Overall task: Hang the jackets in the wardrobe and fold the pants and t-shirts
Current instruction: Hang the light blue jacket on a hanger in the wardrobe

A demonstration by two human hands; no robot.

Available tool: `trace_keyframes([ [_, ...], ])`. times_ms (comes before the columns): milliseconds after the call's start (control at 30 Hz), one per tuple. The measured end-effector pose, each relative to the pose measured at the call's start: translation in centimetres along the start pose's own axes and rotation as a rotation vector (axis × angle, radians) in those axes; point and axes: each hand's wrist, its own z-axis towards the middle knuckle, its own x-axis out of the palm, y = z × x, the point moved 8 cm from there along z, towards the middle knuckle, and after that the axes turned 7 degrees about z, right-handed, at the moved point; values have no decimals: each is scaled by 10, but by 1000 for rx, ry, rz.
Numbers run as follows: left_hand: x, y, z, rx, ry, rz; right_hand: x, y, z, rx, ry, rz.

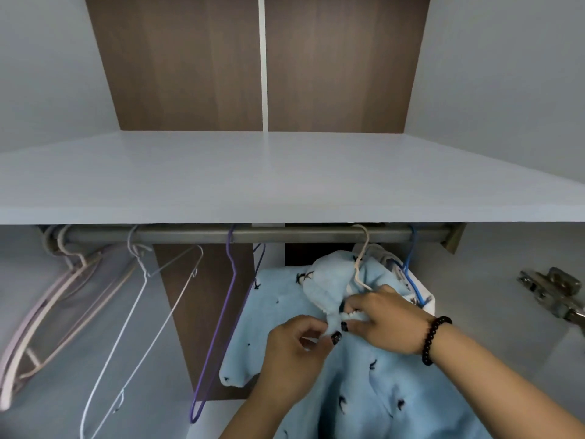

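The light blue jacket [348, 359] hangs lower right of the frame. The left hand [294, 350] and the right hand [386, 321] both pinch its fabric at centre.

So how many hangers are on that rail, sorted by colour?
Pink hangers: 2, perhaps more, since they overlap
White hanger: 1
Purple hanger: 1
Cream hanger, carrying the light blue jacket: 1
Blue hanger: 1
Total: 6 at least
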Motion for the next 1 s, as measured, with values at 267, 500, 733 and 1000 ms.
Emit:
trace_keyframes([
  [267, 10, 21, -5, -76, 3, 36, 13, -6, -13, -4, -19, 139],
  [500, 14, 29, -1, -144, 47, -40, 10, -1, -22, -15, -208, 156],
  [733, 23, 32, -7, -350, 98, -300, 11, 3, -30, -13, -326, 90],
  [1000, 32, 33, -8, -462, 108, -466, 17, -2, -31, 35, -327, 121],
])
